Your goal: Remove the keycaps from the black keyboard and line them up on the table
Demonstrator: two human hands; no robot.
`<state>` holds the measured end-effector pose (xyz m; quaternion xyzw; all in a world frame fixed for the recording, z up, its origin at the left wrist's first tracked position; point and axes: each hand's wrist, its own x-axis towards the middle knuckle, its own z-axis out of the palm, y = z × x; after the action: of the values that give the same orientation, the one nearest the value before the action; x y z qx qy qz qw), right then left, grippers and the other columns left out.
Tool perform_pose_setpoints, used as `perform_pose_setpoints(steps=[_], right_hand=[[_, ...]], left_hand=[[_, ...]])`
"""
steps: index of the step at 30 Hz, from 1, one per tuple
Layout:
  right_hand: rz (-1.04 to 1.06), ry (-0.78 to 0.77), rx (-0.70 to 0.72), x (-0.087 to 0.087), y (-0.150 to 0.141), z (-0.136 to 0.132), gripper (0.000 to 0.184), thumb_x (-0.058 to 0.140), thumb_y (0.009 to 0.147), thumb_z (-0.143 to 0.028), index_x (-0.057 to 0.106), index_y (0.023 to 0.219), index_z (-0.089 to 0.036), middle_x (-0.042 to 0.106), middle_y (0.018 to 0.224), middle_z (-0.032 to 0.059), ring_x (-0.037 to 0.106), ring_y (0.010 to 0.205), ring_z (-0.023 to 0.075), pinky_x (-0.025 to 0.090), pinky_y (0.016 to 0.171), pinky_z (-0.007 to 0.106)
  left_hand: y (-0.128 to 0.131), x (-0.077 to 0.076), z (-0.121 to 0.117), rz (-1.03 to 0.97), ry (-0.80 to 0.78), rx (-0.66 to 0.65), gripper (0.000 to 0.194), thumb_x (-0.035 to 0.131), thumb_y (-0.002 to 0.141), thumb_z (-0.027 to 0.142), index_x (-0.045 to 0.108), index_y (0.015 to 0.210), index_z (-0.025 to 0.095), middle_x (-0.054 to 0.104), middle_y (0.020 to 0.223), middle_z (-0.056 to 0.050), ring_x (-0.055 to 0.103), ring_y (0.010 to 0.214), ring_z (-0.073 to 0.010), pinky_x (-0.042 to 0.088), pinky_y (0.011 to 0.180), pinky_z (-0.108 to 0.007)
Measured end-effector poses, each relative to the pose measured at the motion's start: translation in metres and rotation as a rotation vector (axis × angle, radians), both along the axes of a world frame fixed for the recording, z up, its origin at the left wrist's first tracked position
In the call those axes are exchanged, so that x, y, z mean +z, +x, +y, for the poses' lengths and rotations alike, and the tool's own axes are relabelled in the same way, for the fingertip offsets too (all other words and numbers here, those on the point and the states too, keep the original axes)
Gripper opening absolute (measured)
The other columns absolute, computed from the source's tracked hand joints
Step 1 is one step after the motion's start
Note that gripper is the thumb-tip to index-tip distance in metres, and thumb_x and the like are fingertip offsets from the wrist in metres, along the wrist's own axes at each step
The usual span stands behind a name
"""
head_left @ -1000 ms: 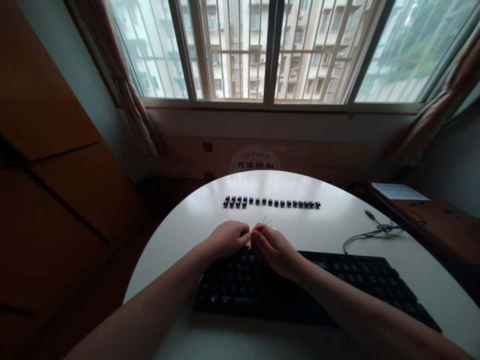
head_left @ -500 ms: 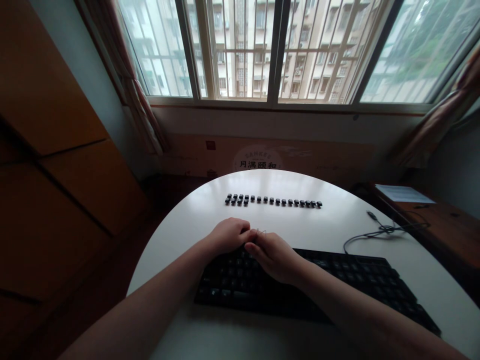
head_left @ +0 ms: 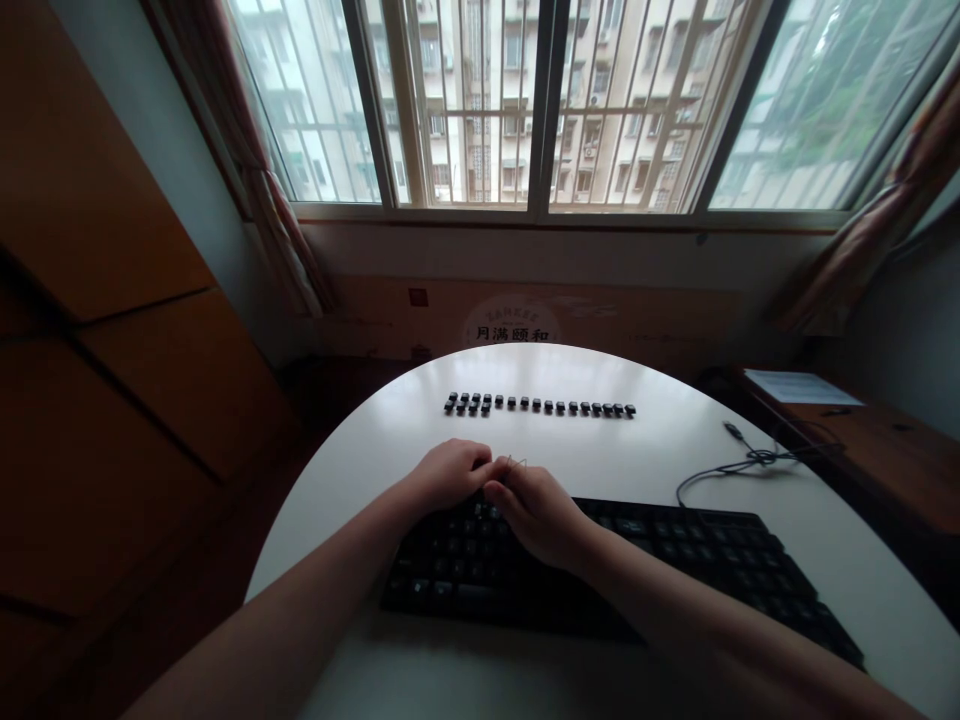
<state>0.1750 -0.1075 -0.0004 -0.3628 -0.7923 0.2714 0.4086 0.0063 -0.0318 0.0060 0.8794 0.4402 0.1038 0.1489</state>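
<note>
My right hand point(head_left: 546, 515) is closed above the black keyboard point(head_left: 697, 545), thumb and fingers pinched around a thin wire keycap puller point(head_left: 517, 461) whose bent loops stick up past the knuckles. Touching its fingertips is my left hand point(head_left: 451, 472), also closed, over the keyboard's upper left part; whatever lies between its fingers is hidden. Beyond both hands, several black keycaps point(head_left: 524, 404) stand in a line across the table, doubled into two rows at the left end.
The keyboard rests on a round white table point(head_left: 360, 450). Its cable point(head_left: 724, 469) lies coiled on the right with the USB plug point(head_left: 733, 431) pointing away. A brown side table point(head_left: 892, 450) with a paper sheet point(head_left: 802, 387) stands right; a wooden cabinet point(head_left: 142, 390) stands left.
The view has shifted slightly, so the whole scene sits a little further left. Both hands keep nearly the same pose over the keyboard, and the keycap line looks unchanged.
</note>
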Motion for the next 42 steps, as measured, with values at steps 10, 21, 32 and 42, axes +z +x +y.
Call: perform_pose_setpoints(steps=[10,21,32,42], right_hand=[[0.318,-0.092,-0.154,-0.006,0.0,0.003,0.034,0.036,0.1,-0.048,0.05,0.084,-0.021,0.041,0.053,-0.0059,0.04,0.047,0.0118,0.032,0.049,0.024],[0.263,0.1,-0.226,-0.003,0.002,0.006,0.02,0.039,0.1,-0.036,0.05,0.091,-0.021,0.052,0.068,-0.003,0.049,0.059,0.0124,0.038,0.058,0.024],[0.139,0.1,-0.445,-0.005,0.002,0.01,0.022,0.035,0.099,-0.036,0.05,0.093,-0.021,0.054,0.069,-0.0015,0.052,0.061,0.0156,0.036,0.061,0.027],[0.213,0.079,-0.392,-0.001,0.0,0.008,0.015,0.042,0.094,-0.027,0.053,0.086,-0.021,0.055,0.072,-0.0015,0.053,0.064,0.0149,0.039,0.063,0.027]], left_hand=[[-0.004,0.0,0.004,-0.182,-0.106,0.017,0.053,0.03,0.096,0.048,0.067,0.073,0.018,0.064,0.065,-0.002,0.056,0.062,-0.0168,0.04,0.06,-0.027],[-0.006,0.005,0.006,-0.686,-0.484,-0.134,0.034,0.056,0.084,0.041,0.06,0.103,0.014,0.059,0.072,-0.001,0.054,0.062,-0.0132,0.046,0.053,-0.024],[-0.007,-0.006,0.022,-0.884,-0.388,0.086,0.022,0.044,0.075,0.027,0.054,0.091,0.015,0.038,0.06,0.007,0.038,0.047,-0.0085,0.042,0.037,-0.02],[-0.013,-0.015,0.028,-0.73,-0.242,0.083,0.026,0.056,0.083,0.039,0.056,0.096,0.017,0.053,0.071,0.004,0.048,0.049,-0.0077,0.042,0.042,-0.019]])
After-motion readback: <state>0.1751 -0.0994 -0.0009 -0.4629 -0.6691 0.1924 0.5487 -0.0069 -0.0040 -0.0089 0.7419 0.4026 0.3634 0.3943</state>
